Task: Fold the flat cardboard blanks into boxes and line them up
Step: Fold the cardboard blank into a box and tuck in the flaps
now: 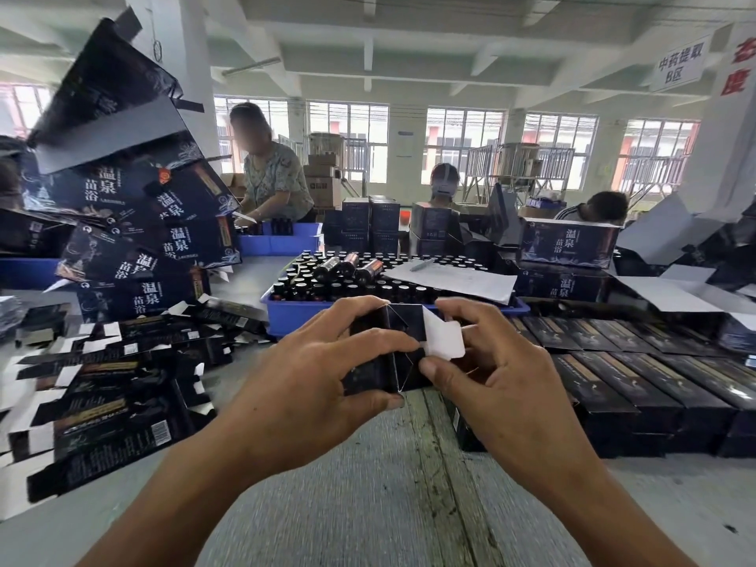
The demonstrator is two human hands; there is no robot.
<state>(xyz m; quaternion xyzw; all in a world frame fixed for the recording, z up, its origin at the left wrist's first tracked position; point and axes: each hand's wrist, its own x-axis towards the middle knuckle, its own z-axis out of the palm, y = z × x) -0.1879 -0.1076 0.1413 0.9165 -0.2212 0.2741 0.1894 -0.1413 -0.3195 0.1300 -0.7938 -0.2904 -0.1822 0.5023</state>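
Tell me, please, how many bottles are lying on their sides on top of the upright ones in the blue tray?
3 bottles: left, middle, right, side by side atop the upright bottles at the blue tray's far end. Paper may hide more.

Glossy dark cardboard box (392, 349); rough, matt table (368, 484).

Two bare forearms, left hand (311, 386) and right hand (503, 386), sleeveless, ringless, short nails.

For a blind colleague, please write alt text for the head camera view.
Two hands, left hand and right hand, hold a small dark box above the table, folding its white flap. Flat blanks lie left, finished boxes lined up right, a blue tray of bottles behind.
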